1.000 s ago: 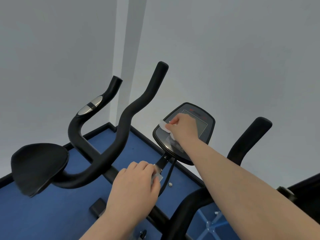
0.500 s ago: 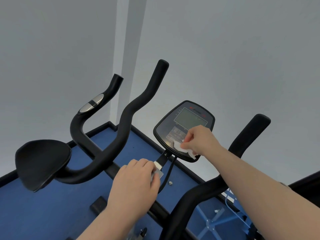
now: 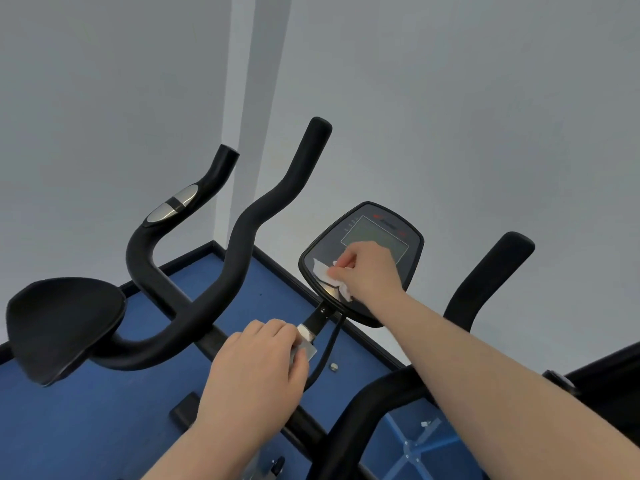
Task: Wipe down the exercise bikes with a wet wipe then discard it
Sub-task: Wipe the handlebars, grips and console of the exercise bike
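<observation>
An exercise bike fills the view, with black curved handlebars (image 3: 242,258) and a dark console (image 3: 381,230) on a short stem. My right hand (image 3: 367,271) presses a crumpled white wet wipe (image 3: 325,273) against the console's lower left face. The wipe shows at my fingertips and under my palm. My left hand (image 3: 256,372) grips the centre of the handlebar just below the console stem. A black elbow pad (image 3: 62,323) sits at the left end of the bars.
A grey wall stands close behind the bike, with a corner edge (image 3: 256,116) running up. Blue flooring with a dark border (image 3: 114,420) lies below. The right handlebar grip (image 3: 495,271) rises beside my right forearm. A black cable (image 3: 329,344) hangs from the console.
My right hand with the wipe swept from the console's upper left down to its lower right edge, then back to the lower left. My left hand stayed on the handlebar.
</observation>
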Action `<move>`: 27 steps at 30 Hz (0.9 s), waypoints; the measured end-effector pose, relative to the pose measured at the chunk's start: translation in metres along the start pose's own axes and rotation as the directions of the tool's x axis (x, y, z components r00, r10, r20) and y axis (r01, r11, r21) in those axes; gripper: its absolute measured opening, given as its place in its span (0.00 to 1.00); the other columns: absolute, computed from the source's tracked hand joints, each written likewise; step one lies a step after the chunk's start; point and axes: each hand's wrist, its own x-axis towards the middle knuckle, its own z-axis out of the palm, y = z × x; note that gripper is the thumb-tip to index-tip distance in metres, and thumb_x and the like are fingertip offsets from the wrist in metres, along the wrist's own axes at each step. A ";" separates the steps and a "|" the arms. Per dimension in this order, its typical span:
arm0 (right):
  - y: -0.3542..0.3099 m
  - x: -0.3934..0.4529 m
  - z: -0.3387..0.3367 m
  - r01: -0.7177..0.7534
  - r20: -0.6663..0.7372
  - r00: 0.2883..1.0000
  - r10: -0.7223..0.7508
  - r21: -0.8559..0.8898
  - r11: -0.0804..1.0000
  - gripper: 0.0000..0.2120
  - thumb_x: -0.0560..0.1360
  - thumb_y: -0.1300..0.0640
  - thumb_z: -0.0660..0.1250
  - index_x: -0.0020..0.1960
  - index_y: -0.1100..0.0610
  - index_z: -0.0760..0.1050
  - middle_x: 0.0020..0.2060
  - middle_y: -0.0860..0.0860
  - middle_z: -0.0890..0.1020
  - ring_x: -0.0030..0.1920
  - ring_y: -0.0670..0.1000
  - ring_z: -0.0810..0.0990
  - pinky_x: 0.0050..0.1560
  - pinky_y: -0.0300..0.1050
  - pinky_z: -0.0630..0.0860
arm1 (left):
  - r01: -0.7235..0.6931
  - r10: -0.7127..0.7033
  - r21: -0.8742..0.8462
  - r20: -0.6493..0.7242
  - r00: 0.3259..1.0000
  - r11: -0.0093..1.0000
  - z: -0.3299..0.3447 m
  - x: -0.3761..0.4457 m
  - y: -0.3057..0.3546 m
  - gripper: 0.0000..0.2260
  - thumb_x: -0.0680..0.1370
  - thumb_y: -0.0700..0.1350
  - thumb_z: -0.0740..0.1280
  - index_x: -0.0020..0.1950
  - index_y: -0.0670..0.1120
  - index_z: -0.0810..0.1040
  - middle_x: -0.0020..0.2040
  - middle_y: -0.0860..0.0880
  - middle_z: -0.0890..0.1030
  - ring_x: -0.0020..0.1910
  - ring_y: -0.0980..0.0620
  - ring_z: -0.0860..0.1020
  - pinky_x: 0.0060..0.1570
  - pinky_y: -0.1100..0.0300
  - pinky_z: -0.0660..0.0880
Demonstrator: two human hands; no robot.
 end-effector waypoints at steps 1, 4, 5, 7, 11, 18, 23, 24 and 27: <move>0.003 0.007 -0.008 -0.015 -0.040 0.999 0.015 0.013 1.000 0.02 0.70 0.58 0.71 0.39 0.54 0.80 0.36 0.46 0.78 0.40 0.47 0.78 0.34 0.37 0.69 | -0.003 0.003 -0.004 -0.002 1.000 1.000 -0.002 0.001 0.000 0.08 0.78 0.54 0.53 0.50 0.57 0.71 0.47 0.60 0.75 0.44 0.57 0.71 0.41 0.64 0.63; 0.018 0.039 -0.035 -0.120 -0.302 0.940 0.160 0.145 0.982 0.02 0.72 0.57 0.71 0.40 0.54 0.79 0.40 0.48 0.81 0.41 0.49 0.77 0.40 0.38 0.68 | -0.013 0.013 -0.005 -0.009 1.000 1.000 -0.001 0.001 0.001 0.07 0.78 0.53 0.55 0.47 0.56 0.72 0.45 0.60 0.75 0.43 0.57 0.71 0.40 0.64 0.63; 0.022 0.049 -0.040 -0.162 -0.378 0.897 0.230 0.204 0.966 0.04 0.72 0.55 0.70 0.42 0.56 0.79 0.43 0.50 0.82 0.42 0.50 0.76 0.42 0.39 0.68 | -0.012 0.012 -0.004 -0.015 1.000 1.000 0.000 0.001 0.000 0.06 0.78 0.53 0.56 0.46 0.56 0.72 0.43 0.60 0.75 0.41 0.57 0.71 0.39 0.64 0.64; 0.020 0.066 -0.035 -0.218 -0.447 0.838 0.313 0.252 0.943 0.08 0.74 0.53 0.69 0.47 0.57 0.78 0.49 0.53 0.81 0.42 0.51 0.74 0.43 0.41 0.66 | -0.002 0.002 0.002 -0.021 1.000 1.000 0.003 0.002 -0.001 0.06 0.78 0.53 0.57 0.45 0.56 0.73 0.42 0.60 0.75 0.41 0.57 0.72 0.39 0.64 0.66; -0.010 0.067 -0.002 -0.100 -0.402 0.896 0.186 0.225 0.969 0.07 0.76 0.58 0.63 0.51 0.57 0.77 0.53 0.54 0.77 0.43 0.49 0.73 0.44 0.43 0.70 | 0.002 -0.003 -0.018 -0.039 0.999 1.000 0.005 0.004 -0.001 0.06 0.77 0.53 0.57 0.45 0.56 0.74 0.42 0.60 0.76 0.39 0.57 0.72 0.38 0.64 0.65; -0.012 0.008 0.014 0.107 0.097 0.990 -0.107 -0.003 0.994 0.08 0.70 0.65 0.65 0.41 0.56 0.80 0.45 0.48 0.81 0.48 0.50 0.80 0.47 0.44 0.78 | -0.004 0.004 0.011 -0.006 1.000 1.000 0.007 0.004 -0.005 0.04 0.74 0.52 0.62 0.41 0.56 0.74 0.38 0.60 0.76 0.35 0.57 0.72 0.34 0.65 0.64; 0.000 0.044 -0.015 0.017 -0.112 0.994 -0.002 0.139 0.990 0.06 0.71 0.63 0.68 0.43 0.52 0.78 0.47 0.49 0.81 0.42 0.46 0.79 0.38 0.36 0.74 | -0.011 0.011 -0.001 0.005 1.000 1.000 0.003 0.004 -0.004 0.04 0.74 0.51 0.61 0.42 0.56 0.74 0.38 0.61 0.75 0.34 0.58 0.70 0.34 0.66 0.61; 0.001 0.053 -0.021 0.006 -0.161 0.987 0.018 0.145 0.989 0.05 0.72 0.62 0.67 0.45 0.53 0.79 0.48 0.50 0.81 0.43 0.46 0.77 0.38 0.36 0.71 | 0.000 0.000 -0.017 0.018 1.000 1.000 0.002 0.004 -0.003 0.05 0.76 0.52 0.59 0.44 0.56 0.74 0.40 0.61 0.75 0.37 0.58 0.70 0.36 0.65 0.61; 0.011 0.066 -0.035 -0.062 -0.243 0.965 0.096 0.146 0.987 0.08 0.71 0.62 0.65 0.49 0.56 0.80 0.50 0.51 0.81 0.48 0.49 0.76 0.44 0.39 0.68 | 0.010 -0.010 -0.071 -0.005 1.000 0.997 -0.001 0.003 -0.001 0.06 0.78 0.53 0.55 0.49 0.57 0.72 0.45 0.62 0.75 0.43 0.58 0.71 0.40 0.66 0.62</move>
